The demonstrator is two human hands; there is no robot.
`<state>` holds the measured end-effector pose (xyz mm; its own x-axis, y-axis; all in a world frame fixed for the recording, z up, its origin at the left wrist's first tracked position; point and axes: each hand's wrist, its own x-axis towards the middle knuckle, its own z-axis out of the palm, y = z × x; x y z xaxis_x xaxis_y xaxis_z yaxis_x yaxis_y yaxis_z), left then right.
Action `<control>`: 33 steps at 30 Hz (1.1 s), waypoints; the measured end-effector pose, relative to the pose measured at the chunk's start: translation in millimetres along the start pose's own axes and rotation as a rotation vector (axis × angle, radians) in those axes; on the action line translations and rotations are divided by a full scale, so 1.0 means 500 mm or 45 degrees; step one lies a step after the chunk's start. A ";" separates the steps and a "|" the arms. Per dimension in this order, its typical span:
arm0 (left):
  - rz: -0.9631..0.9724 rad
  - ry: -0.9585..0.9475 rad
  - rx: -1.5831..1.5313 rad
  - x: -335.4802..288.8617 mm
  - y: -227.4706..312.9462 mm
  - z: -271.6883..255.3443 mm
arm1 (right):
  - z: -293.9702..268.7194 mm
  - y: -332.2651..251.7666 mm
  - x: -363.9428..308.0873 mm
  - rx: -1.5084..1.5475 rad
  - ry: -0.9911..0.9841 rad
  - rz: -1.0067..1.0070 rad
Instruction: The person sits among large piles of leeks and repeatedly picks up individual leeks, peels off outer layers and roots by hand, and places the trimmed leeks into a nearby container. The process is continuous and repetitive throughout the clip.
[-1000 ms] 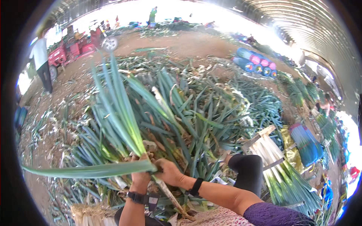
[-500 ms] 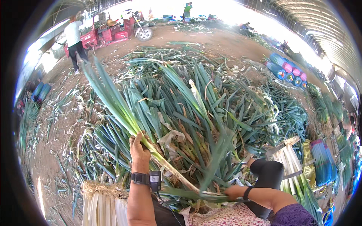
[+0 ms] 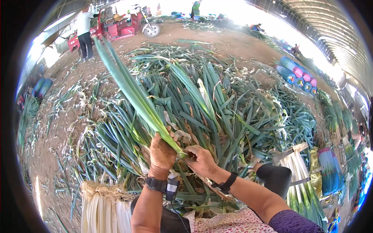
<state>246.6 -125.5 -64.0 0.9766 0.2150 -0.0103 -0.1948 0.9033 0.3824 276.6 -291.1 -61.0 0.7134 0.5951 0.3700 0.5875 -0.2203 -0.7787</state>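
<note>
A long green onion [image 3: 142, 103] slants up and to the left over the pile, its broad green leaves pointing away from me. My left hand [image 3: 162, 151] is closed round it where the leaves narrow toward the stalk. Just to the right, my right hand [image 3: 203, 161] pinches at the same onion, thumb and fingers closed on the base of the leaves. The pale lower stalk runs down under my right hand and is partly hidden. Beneath both hands lies a large heap of green onions [image 3: 190, 93] with dry, loose outer leaves among them.
White trimmed stalks with roots [image 3: 103, 206] stand at lower left. At right, peeled green onions [image 3: 301, 174] lie in a metal-framed holder beside a wrapped blue-green bundle [image 3: 330, 171]. More bundles [image 3: 297, 73] are stacked farther off. A person [image 3: 84, 33] stands by a red three-wheeler [image 3: 116, 29].
My right hand has come from the stalk's lower end up beside my left hand. The leaf strip it held is gone from it. My left hand has shifted slightly right with the onion.
</note>
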 end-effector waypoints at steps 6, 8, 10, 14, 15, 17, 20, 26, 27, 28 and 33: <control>0.032 0.220 0.047 -0.009 -0.008 -0.021 | 0.012 -0.007 -0.016 -0.081 -0.194 0.004; 0.147 0.249 0.240 0.000 -0.008 -0.045 | 0.006 -0.016 -0.021 -0.036 -0.399 -0.170; 0.200 0.287 0.385 0.005 0.000 -0.050 | -0.006 -0.045 -0.036 0.055 -0.695 -0.122; 0.159 0.278 0.191 0.006 -0.009 -0.012 | -0.014 -0.023 -0.068 0.329 -0.282 -0.004; 0.036 0.304 0.184 -0.001 -0.019 0.000 | -0.021 -0.010 -0.072 0.549 -0.183 0.297; -0.146 0.143 0.157 -0.019 -0.046 -0.008 | -0.025 -0.012 -0.075 1.032 -0.037 0.666; -0.041 0.280 0.383 -0.036 -0.058 0.000 | -0.041 -0.031 -0.084 1.575 0.085 0.879; 0.351 0.729 0.696 -0.005 0.093 -0.003 | -0.149 0.008 -0.217 0.365 -1.178 0.871; 0.456 0.754 0.728 -0.004 0.118 -0.010 | -0.156 0.000 -0.242 0.005 -1.373 0.949; 0.524 0.721 0.663 -0.006 0.137 -0.012 | -0.160 0.060 -0.316 -0.181 -1.486 0.849; 0.761 0.825 0.630 -0.012 0.162 -0.037 | -0.189 0.231 -0.435 -0.931 -1.851 0.841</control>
<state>223.4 -46.9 -50.3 0.4651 0.8749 -0.1355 -0.4319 0.3578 0.8279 225.5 -518.9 -183.8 0.2323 0.3269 -0.9161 0.6931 -0.7164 -0.0799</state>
